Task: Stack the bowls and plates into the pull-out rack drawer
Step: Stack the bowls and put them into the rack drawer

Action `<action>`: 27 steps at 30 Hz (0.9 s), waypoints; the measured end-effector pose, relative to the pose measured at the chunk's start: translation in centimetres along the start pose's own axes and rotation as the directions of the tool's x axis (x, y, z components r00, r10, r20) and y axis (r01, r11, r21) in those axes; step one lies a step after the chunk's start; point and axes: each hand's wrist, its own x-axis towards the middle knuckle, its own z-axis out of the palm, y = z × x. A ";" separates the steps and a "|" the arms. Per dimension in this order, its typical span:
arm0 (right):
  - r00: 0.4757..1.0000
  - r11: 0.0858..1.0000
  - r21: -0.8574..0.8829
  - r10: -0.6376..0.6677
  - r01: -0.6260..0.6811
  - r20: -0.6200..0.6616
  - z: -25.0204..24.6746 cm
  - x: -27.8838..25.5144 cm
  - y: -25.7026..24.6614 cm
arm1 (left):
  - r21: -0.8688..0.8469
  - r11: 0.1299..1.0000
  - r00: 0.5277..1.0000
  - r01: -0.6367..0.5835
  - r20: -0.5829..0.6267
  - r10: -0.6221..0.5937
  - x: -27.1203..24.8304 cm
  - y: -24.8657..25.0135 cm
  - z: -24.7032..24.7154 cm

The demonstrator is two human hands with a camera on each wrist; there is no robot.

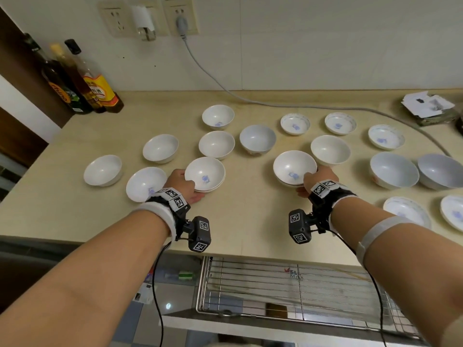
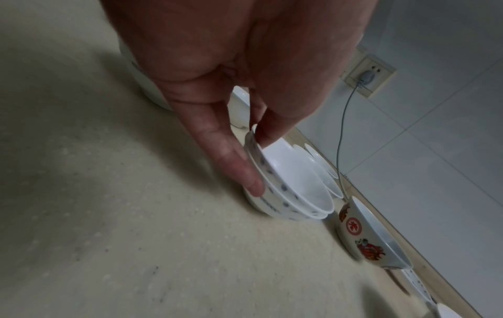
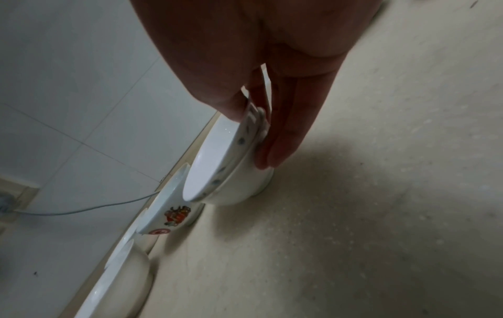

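Observation:
Several white bowls and shallow plates with blue marks stand spread over the beige counter [image 1: 75, 196]. My left hand [image 1: 184, 185] grips a small stack of nested bowls [image 1: 205, 174] at its near rim, with the stack resting on the counter. In the left wrist view the thumb sits inside the rim of the stack [image 2: 293, 182] and the fingers [image 2: 239, 167] lie on the outside. My right hand [image 1: 315, 180] pinches the rim of a second stack of nested bowls [image 1: 294, 167], which the right wrist view shows as a stack [image 3: 217, 172] standing on its foot. Below the counter edge the wire rack drawer [image 1: 288, 284] is pulled out and bare.
Dark bottles [image 1: 75, 78] stand at the back left by the wall. A grey cable [image 1: 250, 100] runs from a wall socket across the back of the counter. An opened box [image 1: 428, 108] sits at the far right. A bowl with red figures [image 2: 364, 236] stands just beyond the left stack.

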 end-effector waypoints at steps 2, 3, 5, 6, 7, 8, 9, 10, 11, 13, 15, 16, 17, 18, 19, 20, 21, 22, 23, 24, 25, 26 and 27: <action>0.998 0.999 0.026 0.019 -0.021 0.059 -0.5 -0.9 -0.4 | -0.052 0.998 1.000 0.017 0.024 -0.016 -0.2 -0.1 0.3; 0.998 0.999 0.041 0.023 -0.026 0.066 -0.6 -0.9 -0.5 | -0.066 0.998 0.999 0.013 0.033 -0.011 -0.1 -0.2 0.3; 0.998 0.997 0.074 0.005 -0.010 0.064 -0.6 -1.3 -0.8 | -0.074 0.997 0.998 0.004 0.061 0.001 -0.4 -0.4 0.6; 0.998 0.995 0.099 -0.009 0.003 0.060 -0.4 -1.6 -1.0 | -0.071 0.997 0.997 0.003 0.083 0.003 -0.7 -0.5 0.8; 0.997 0.992 0.122 -0.027 0.018 0.068 -0.3 -1.9 -1.2 | -0.059 0.998 0.994 0.000 0.110 0.007 -1.0 -0.6 1.1; 0.996 0.990 0.140 -0.044 0.032 0.084 -0.1 -2.4 -1.5 | -0.039 0.999 0.990 -0.008 0.142 0.013 -1.4 -0.7 1.5; 0.992 0.986 0.154 -0.077 0.061 0.102 0.2 -2.8 -1.9 | -0.016 1.000 0.984 -0.014 0.176 0.016 -1.8 -0.8 1.9; 0.986 0.984 0.148 -0.114 0.096 0.122 0.4 -3.4 -2.3 | 0.003 1.000 0.977 -0.012 0.214 0.011 -2.3 -0.9 2.3; 0.977 0.982 0.137 -0.151 0.130 0.151 0.6 -4.0 -2.7 | 0.010 1.000 0.968 -0.005 0.249 0.002 -2.7 -1.1 2.7; 0.957 0.980 0.115 -0.187 0.165 0.223 1.3 -5.0 -3.4 | 0.011 1.000 0.952 0.005 0.306 -0.008 -3.6 -1.2 3.4; 0.945 0.985 0.077 -0.171 0.156 0.280 2.3 -5.6 -3.7 | -0.002 1.000 0.936 0.026 0.352 -0.024 -4.3 -1.3 4.0; 0.942 0.987 0.045 -0.160 0.153 0.294 2.9 -5.8 -3.8 | -0.014 0.999 0.930 0.042 0.366 -0.034 -4.7 -1.4 4.1; 0.942 0.988 0.014 -0.151 0.153 0.301 3.4 -6.0 -3.8 | -0.029 0.998 0.926 0.057 0.374 -0.042 -5.1 -1.4 4.2; 0.942 0.987 -0.027 -0.144 0.159 0.303 3.9 -6.2 -3.8 | -0.043 0.997 0.924 0.066 0.379 -0.044 -5.4 -1.6 4.3; 0.942 0.982 -0.069 -0.148 0.176 0.301 4.4 -6.4 -3.7 | -0.055 0.996 0.924 0.072 0.380 -0.046 -5.6 -1.7 4.3; 0.942 0.975 -0.105 -0.157 0.196 0.298 4.8 -6.6 -3.7 | -0.067 0.994 0.924 0.084 0.380 -0.053 -5.8 -1.7 4.2; 0.942 0.968 -0.138 -0.164 0.211 0.294 5.2 -6.8 -3.6 | -0.084 0.991 0.924 0.106 0.377 -0.067 -5.8 -1.8 4.2; 0.941 0.960 -0.168 -0.170 0.225 0.292 5.5 -7.1 -3.6 | -0.096 0.987 0.922 0.130 0.377 -0.085 -5.8 -1.9 4.2; 0.941 0.949 -0.203 -0.178 0.242 0.287 5.8 -7.3 -3.6 | -0.107 0.983 0.919 0.149 0.381 -0.098 -5.7 -2.1 4.2; 0.940 0.933 -0.246 -0.191 0.263 0.283 6.1 -7.4 -3.5 | -0.118 0.980 0.914 0.160 0.392 -0.102 -5.7 -2.1 4.2; 0.939 0.917 -0.284 -0.202 0.282 0.279 6.4 -7.6 -3.5 | -0.127 0.978 0.909 0.166 0.404 -0.101 -5.8 -2.2 4.2; 0.939 0.904 -0.313 -0.208 0.292 0.275 6.6 -7.7 -3.4 | -0.132 0.978 0.906 0.163 0.413 -0.095 -5.9 -2.2 4.2; 0.940 0.894 -0.335 -0.215 0.299 0.266 6.8 -7.7 -3.3 | -0.135 0.979 0.905 0.153 0.418 -0.084 -5.9 -2.3 4.3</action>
